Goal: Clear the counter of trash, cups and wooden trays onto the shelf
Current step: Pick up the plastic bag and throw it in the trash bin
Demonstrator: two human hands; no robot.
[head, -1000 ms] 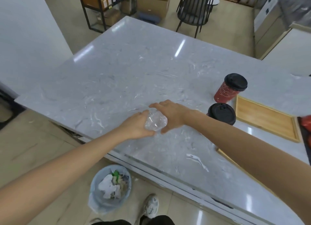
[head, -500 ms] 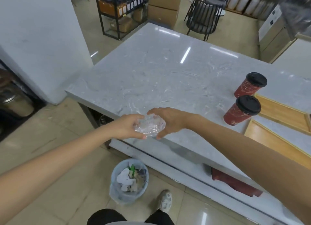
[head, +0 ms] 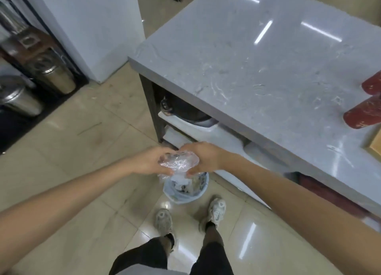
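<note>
Two hands, the left hand (head: pixel 151 161) and the right hand (head: pixel 203 159), had their fingers closed around one crumpled clear plastic wrap (head: pixel 178 161), above one pale blue trash bin (head: pixel 185 189) on the beige tiled floor (head: pixel 82 151). Two red paper cups (head: pixel 363 115) stood on the grey marble desk (head: pixel 257 68), beside one wooden tray (head: pixel 375 144).

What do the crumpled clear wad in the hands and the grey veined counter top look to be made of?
The crumpled clear wad looks like thin plastic film: see-through, wrinkled, glinting, pinched between left hand and right hand. The grey veined counter top looks like polished marble or engineered stone: white veins and sharp light reflections; which one is unclear.
</note>
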